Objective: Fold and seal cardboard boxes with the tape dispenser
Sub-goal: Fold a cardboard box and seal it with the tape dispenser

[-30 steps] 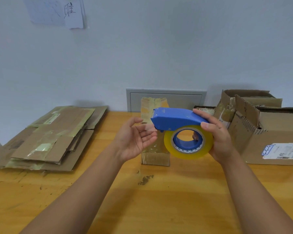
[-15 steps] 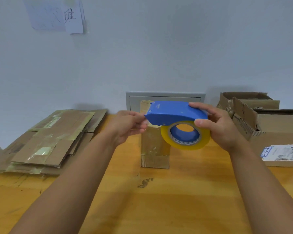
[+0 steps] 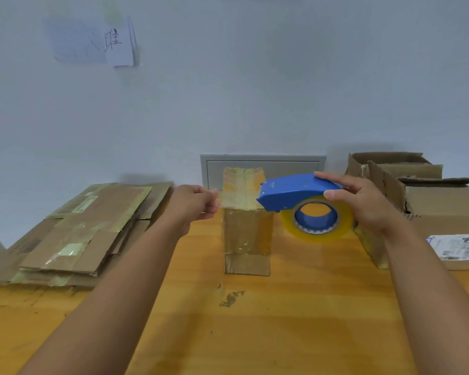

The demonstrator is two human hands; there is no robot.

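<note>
The right hand (image 3: 363, 201) holds the blue plastic tape dispenser (image 3: 295, 190) in the air, with the fingers laid over its top and the thumb against the yellowish transparent roll of tape (image 3: 317, 220) that sits in it. The dispenser is in front of the upper right corner of the small upright brown cardboard box (image 3: 245, 228), which stands on the orange wooden table (image 3: 282, 320) in the middle and is wrapped with much shiny tape. The left hand (image 3: 195, 203) is at the left side of this box, near its top edge, with the fingers curled together as in a pinch. A thin clear strip of tape (image 3: 238, 196) seems to run from these fingers across the front of the box to the nose of the dispenser, but it is faint and I cannot tell this for sure.

At the left on the table lies a stack of flattened brown cardboard sheets (image 3: 79, 231). At the right stand open brown cardboard boxes (image 3: 428, 196); one has a white label (image 3: 456, 246). Behind the small box, a grey panel (image 3: 263, 166) is set in the pale wall, and a white paper with handwriting (image 3: 98, 41) hangs higher on the left.
</note>
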